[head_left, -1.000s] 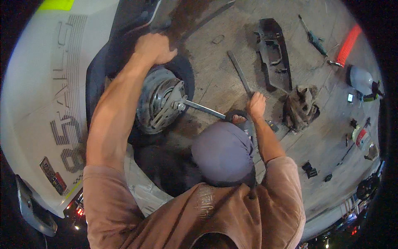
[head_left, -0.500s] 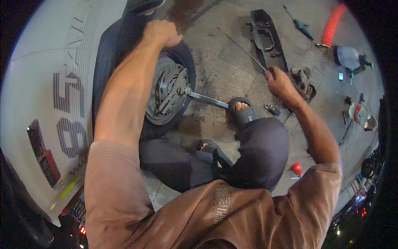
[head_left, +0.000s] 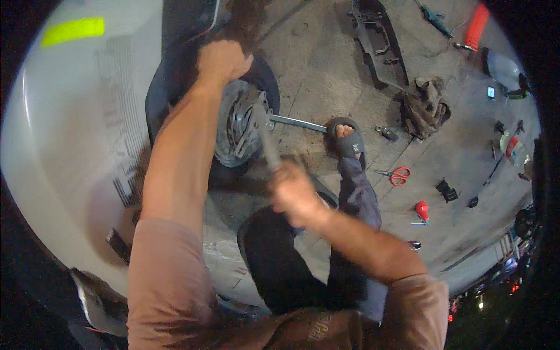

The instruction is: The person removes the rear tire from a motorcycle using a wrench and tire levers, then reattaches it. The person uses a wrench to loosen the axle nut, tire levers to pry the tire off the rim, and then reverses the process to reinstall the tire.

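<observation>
My left hand (head_left: 223, 60) is closed at the top of a scooter wheel's black tyre (head_left: 265, 74); its fingertips are hidden. Blurred by motion, my right hand (head_left: 294, 195) grips a metal rod (head_left: 267, 143) in front of my knees. The rod points up and left at the wheel hub (head_left: 242, 125); whether it touches cannot be told. From the hub's axle a silver wrench (head_left: 300, 123) sticks out to the right. Its far end reaches the grey sandal (head_left: 350, 142) on my foot.
The white body panel (head_left: 70, 128) fills the left side. Rightward on the floor lie a long black plastic part (head_left: 380, 49), a crumpled dark cloth (head_left: 424, 109), red-handled scissors (head_left: 400, 176), a red-handled tool (head_left: 422, 211) and a red coiled hose (head_left: 478, 28).
My right hand has swung with the rod from the far right to the wheel's near side. My left hand stays at the tyre's top. The view has shifted, and the red-handled scissors now show.
</observation>
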`<state>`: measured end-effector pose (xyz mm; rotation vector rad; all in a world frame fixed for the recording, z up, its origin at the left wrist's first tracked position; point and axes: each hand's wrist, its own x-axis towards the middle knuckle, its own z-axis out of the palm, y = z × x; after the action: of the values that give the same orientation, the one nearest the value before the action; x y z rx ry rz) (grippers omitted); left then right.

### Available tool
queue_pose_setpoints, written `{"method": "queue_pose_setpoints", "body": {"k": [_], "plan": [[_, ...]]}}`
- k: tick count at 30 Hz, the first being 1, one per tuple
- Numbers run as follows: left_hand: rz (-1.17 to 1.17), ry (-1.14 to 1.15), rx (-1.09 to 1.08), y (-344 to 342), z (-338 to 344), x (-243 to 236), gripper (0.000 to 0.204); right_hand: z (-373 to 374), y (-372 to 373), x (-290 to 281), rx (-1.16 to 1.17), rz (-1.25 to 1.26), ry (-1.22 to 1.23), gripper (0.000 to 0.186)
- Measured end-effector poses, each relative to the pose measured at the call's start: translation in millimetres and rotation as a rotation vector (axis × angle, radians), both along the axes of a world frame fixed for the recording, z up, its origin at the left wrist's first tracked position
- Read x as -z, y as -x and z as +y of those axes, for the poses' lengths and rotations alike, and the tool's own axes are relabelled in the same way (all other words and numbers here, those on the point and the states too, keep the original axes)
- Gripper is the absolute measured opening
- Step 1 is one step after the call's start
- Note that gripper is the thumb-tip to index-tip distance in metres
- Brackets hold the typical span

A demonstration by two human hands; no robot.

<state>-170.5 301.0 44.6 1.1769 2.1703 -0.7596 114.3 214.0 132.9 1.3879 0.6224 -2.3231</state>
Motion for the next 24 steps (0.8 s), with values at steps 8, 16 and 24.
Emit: {"method": "queue_pose_setpoints", "body": {"k": [8,16,24], "plan": [[-0.026,0.029,0.049,2.2,-0.9,3.5,0.062,-77.5,154.9,-54.6,0.477,-0.297,0.253,0.030],[-0.049,0.043,0.067,3.5,4.2,2.2,0.062,-104.6,210.1,-54.0,0.837,-0.379,0.358,0.036],[-0.042,0.080,0.052,2.8,7.3,4.5,0.064,-55.6,210.6,0.2,1.034,-0.329,0.620,0.028]]}}
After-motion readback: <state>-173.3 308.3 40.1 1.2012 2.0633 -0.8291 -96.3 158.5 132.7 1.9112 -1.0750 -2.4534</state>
